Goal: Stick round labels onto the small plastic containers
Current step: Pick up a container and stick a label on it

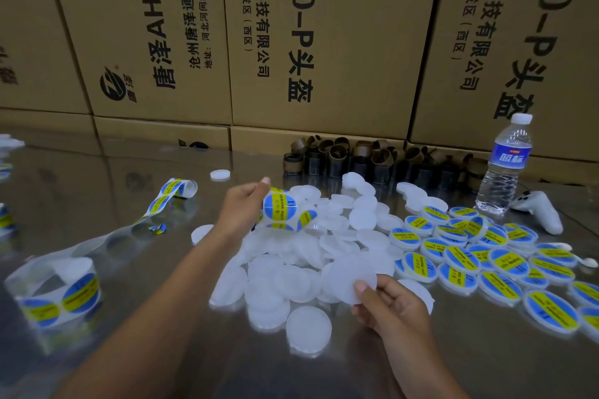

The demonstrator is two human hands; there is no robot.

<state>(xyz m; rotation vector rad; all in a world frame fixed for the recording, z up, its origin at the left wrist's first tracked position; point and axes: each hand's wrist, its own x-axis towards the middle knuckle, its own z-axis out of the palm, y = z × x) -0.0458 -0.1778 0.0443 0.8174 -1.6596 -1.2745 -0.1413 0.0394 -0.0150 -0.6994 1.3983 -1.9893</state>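
My left hand (243,208) holds up a roll of round blue-and-yellow labels (280,208) above the far side of a heap of plain white plastic containers (291,269). My right hand (390,301) pinches one plain white container (350,278) at its lower edge, near the heap's front. To the right lies a spread of labelled containers (486,256), each with a blue-and-yellow sticker on top. A strip of backing paper with labels (52,288) trails across the shiny metal table (129,197) at the left.
A water bottle (505,165) stands at the far right, with a white controller-like object (541,210) beside it. Several empty brown tape cores (356,155) sit at the back. Cardboard boxes (291,42) wall off the far edge. A lone white container (220,174) lies apart.
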